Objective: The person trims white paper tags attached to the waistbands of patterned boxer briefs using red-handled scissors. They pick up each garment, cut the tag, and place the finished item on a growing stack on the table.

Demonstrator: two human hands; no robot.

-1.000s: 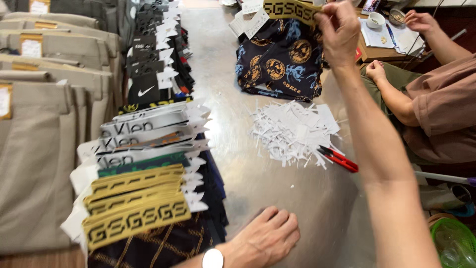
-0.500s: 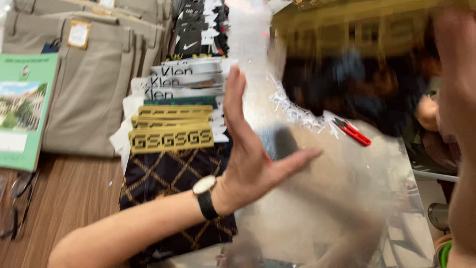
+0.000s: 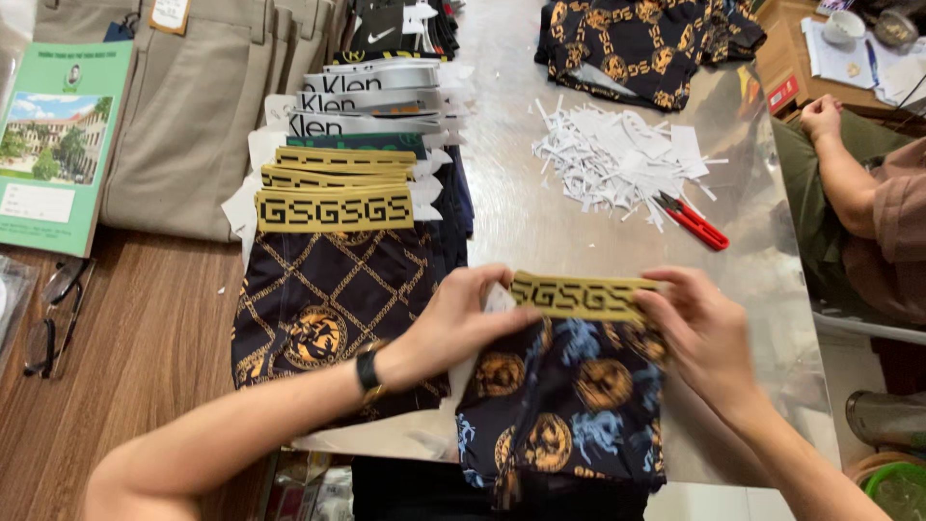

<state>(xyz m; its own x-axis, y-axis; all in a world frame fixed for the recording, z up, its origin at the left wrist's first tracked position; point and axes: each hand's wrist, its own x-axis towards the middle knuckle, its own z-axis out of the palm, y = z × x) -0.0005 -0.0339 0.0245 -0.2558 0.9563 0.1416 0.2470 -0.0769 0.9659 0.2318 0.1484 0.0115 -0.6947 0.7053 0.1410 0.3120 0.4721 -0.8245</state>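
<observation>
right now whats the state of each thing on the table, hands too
left hand: gripping the waistband's left end
right hand: gripping its right end
patterned boxer briefs: held flat by the yellow waistband
stacked briefs: overlapped in a row
red scissors: lying closed
paper scraps: loose heap
glasses: folded
green notebook: shut

A small cream paper tag (image 3: 170,13) hangs on the khaki trousers at the upper left of the frame; just below it, along the left edge, lies a green booklet (image 3: 53,145) with a picture of a building on its cover and a pale blank panel beneath. Mid-frame, toward the upper right, a heap of cut white paper labels (image 3: 617,159) is scattered on the shiny tabletop; a brown cardboard box (image 3: 777,72) with a red sticker on its side stands at the upper right.
</observation>
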